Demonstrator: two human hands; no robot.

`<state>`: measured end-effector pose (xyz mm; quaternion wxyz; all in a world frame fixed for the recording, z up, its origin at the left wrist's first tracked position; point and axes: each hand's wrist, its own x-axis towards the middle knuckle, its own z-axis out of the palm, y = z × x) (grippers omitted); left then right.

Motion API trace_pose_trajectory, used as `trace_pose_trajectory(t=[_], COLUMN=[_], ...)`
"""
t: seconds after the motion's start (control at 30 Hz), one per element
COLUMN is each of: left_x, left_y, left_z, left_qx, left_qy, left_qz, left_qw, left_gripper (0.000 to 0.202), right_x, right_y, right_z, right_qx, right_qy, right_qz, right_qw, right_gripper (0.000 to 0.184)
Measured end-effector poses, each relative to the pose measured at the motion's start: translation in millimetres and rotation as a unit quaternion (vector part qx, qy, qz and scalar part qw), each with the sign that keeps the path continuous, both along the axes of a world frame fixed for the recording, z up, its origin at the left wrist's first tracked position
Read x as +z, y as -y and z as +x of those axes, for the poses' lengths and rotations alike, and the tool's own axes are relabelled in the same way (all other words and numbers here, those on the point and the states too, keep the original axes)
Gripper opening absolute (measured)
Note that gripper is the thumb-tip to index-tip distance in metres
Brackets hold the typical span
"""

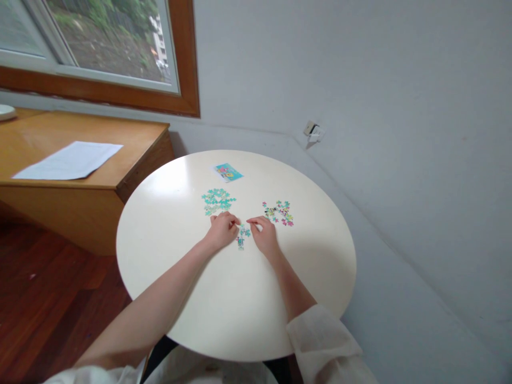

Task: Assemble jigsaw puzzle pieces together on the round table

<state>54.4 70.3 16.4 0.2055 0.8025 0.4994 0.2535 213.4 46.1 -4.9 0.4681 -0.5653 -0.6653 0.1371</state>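
My left hand (224,230) is closed in a pinch just left of a small joined group of jigsaw pieces (240,242). Whatever its fingers hold is too small to make out. On the other side of that group, my right hand (264,234) has its thumb and index finger drawn close together, tips at the top of the pieces. Anything between them is also too small to tell. Beyond my left hand lies a pile of loose turquoise jigsaw pieces (216,199). Multicoloured pieces (285,220) with pink, yellow and black parts lie beyond my right hand.
A colourful picture card (228,172) lies near the far edge of the round white table (224,309). A wooden desk (136,138) with a white paper sheet (72,161) stands at the left under a window. A wall socket (312,131) is behind the table.
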Motion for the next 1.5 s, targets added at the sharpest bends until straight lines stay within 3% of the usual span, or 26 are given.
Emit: trace_pose_trajectory(t=[0.27, 1.13, 1.5], left_x=[-7.3, -3.4, -11.6], left_y=[-1, 0, -2], left_z=[0, -2, -5], left_qx=[-0.026, -0.029, -0.065], left_qy=[-0.005, -0.042, -0.07], left_qz=[0.007, 0.033, 0.063], left_qw=[1.0, 0.998, 0.993], left_gripper=[0.04, 0.041, 0.033], right_x=[2.4, -1.6, -2.4], right_y=[1, 0, -2], right_z=[1, 2, 2], right_qx=[-0.018, -0.013, -0.024], right_qy=[0.001, 0.004, 0.019], right_qz=[-0.002, 0.006, -0.007], right_qw=[1.0, 1.0, 1.0], right_gripper=[0.023, 0.022, 0.023])
